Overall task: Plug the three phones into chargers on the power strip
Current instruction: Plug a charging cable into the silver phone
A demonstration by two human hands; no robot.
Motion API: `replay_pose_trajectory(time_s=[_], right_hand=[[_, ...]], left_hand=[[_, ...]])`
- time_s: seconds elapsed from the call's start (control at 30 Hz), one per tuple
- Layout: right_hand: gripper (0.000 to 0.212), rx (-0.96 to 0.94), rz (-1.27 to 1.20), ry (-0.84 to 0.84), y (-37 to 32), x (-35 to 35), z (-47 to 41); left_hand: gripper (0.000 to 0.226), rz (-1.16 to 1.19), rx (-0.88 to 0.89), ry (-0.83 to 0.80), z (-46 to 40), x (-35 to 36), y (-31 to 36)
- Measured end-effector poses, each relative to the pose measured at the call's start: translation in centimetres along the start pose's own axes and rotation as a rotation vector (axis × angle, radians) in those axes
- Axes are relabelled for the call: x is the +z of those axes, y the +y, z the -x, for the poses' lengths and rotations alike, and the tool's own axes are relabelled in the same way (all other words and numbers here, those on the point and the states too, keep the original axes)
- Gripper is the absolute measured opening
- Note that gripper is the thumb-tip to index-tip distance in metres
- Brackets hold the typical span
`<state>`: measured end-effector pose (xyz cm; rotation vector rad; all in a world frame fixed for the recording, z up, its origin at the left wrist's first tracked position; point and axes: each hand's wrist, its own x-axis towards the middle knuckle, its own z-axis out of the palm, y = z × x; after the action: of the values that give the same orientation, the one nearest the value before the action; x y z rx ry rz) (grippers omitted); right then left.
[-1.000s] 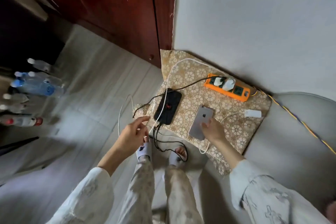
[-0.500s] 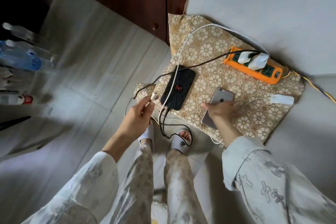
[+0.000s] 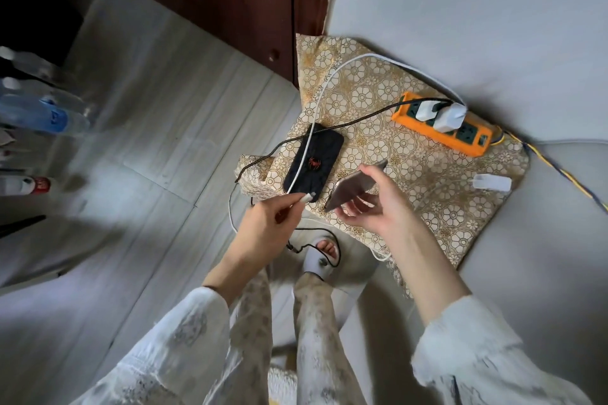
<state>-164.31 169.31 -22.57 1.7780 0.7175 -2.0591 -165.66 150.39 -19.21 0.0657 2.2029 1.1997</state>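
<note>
Silver and slick, the iPhone [image 3: 353,186] looked best gripped by its edges, as the right hand [image 3: 378,207] held it, while the left hand [image 3: 266,223] pinched the limp white cable's plug [image 3: 306,197].

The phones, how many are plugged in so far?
Done: two adapters sit in the orange power strip. In hand: the left hand pinches the white cable plug beside the silver phone in the right hand. Left: joining them; the black phone looks unconnected; a third isn't visible.

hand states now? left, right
Left hand: pinching the white charging cable's plug end.
Right hand: holding the silver phone, lifted and tilted.
</note>
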Motion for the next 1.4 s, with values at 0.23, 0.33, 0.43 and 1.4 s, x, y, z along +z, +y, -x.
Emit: replay_pose_trajectory(time_s=[0.23,0.33,0.43,1.4], right_hand=[[0.046,0.030,-0.096,-0.108,-0.4,0.3,2.3],[0.045,0.018,-0.085,-0.105,-0.6,0.1,2.6],[0.042,-0.009,-0.068,-0.095,-0.8,-0.1,2.8],[0.051,-0.257,0.419,0.283,-2.7,-2.5,-1.4]], left_hand=[[0.021,0.011,0.024,0.007,0.0,1.1,1.5],[0.019,-0.003,0.025,0.015,0.0,1.3,1.8],[0.019,-0.106,0.071,0.034,0.2,1.6,2.3],[0.015,-0.765,-0.130,-0.177,0.1,-2.8,-5.0]])
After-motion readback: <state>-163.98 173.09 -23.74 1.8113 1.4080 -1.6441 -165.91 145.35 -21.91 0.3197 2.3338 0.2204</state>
